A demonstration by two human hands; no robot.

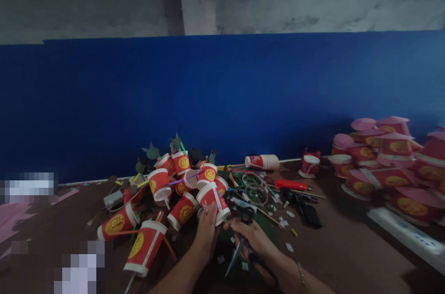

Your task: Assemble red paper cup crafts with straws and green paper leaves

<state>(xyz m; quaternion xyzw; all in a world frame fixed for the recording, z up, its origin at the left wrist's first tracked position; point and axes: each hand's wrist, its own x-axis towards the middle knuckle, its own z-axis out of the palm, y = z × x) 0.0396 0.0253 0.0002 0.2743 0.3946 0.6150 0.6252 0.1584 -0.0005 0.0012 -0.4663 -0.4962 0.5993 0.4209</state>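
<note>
My left hand [207,224] is closed round a red and white paper cup [214,199], which tilts with its lower end toward my right hand. In my right hand [252,236] is a pair of dark-handled scissors [234,259], blades pointing down and toward me. The thumb and fingertips of that hand come close to the cup's lower rim; whether they pinch something small there I cannot tell. Left of my hands lie several red cups with yellow emblems, among them a tilted cup [145,247] with a straw and another cup [183,210] on its side.
A stack of cups [262,162] lies by the blue wall [222,94]. Right of my hands are a red-handled tool [290,185], coiled tubing [255,188] and paper scraps. Pink-topped cups [396,145] are piled at the right, behind a white power strip [406,233].
</note>
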